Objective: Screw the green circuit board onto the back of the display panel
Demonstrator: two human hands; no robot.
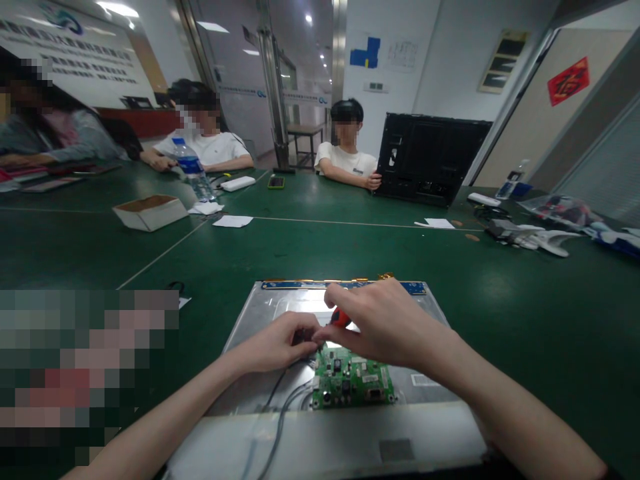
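Observation:
My right hand is closed around a screwdriver with a red and black handle, of which only part shows between the fingers. It is held over the upper left corner of a green circuit board. My left hand has its fingers pinched together at that same corner, touching or nearly touching the right fingertips; whatever lies between them is hidden. Beneath both hands lies a flat silver display panel, with a blue strip board along its far edge. Grey cables run from the board's left side toward me.
On the green table are an open box, a water bottle, paper and gloves. Across it, a person steadies a black panel. Two others sit at left.

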